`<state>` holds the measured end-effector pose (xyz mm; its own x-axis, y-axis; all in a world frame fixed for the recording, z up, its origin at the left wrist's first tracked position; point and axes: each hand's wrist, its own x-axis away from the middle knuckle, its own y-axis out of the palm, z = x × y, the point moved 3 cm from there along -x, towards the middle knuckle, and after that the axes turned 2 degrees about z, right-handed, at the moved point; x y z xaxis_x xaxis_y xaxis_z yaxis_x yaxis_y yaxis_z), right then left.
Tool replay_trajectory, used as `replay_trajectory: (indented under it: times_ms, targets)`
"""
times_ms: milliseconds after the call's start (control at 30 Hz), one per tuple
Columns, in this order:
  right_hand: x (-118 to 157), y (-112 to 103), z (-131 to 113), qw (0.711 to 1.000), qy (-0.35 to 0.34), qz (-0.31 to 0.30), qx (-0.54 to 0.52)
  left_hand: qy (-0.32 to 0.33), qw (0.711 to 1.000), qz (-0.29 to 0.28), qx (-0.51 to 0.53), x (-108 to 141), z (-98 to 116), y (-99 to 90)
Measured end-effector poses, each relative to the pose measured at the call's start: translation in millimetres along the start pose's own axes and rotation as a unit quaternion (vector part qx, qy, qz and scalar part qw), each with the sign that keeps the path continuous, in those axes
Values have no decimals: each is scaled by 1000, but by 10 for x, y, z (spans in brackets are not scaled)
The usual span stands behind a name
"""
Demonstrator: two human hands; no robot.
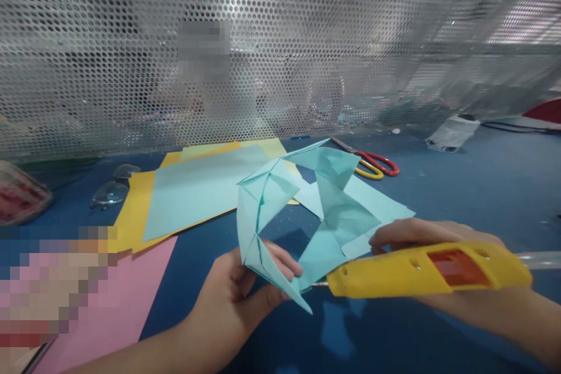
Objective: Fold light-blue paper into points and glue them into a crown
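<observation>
A ring-like folded shape of light teal paper (350, 210) is held up over the blue table. My left hand (249, 292) pinches its lower left edge between thumb and fingers. My right hand (438, 239) is closed around a yellow hot-glue gun (390, 273) with an orange-red window. The gun's metal nozzle points left and is at the lower edge of the folded paper, close to my left fingertips. Whether the nozzle touches the paper is hard to tell.
Teal and yellow sheets (197, 187) lie at left, with pink paper (118, 292) nearer. Behind the folded paper are scissors (379, 163). Glasses (109, 194) lie left, a white mask (453, 133) back right. A perforated metal panel (280, 41) stands behind the blue table (473, 187).
</observation>
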<state>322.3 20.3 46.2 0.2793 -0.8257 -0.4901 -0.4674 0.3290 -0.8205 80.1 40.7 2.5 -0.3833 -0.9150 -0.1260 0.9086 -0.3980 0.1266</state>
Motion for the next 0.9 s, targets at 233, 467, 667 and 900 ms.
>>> replay_trajectory:
  times_ms: [233, 467, 667, 900]
  targets:
    - [-39, 7, 11, 999, -14, -19, -43, -4, 1000, 9, -23, 21, -22, -7]
    - [-62, 7, 15, 998, -11, -37, -44, -21, 998, 41, -38, 18, -7, -12]
    - [-67, -39, 3, 999, -22, -31, 15, -51, 995, 78, -37, -7, 41, -2]
    - [-73, -54, 46, 993, -88, -24, 78, -88, 985, 148, 2, -41, 53, -33]
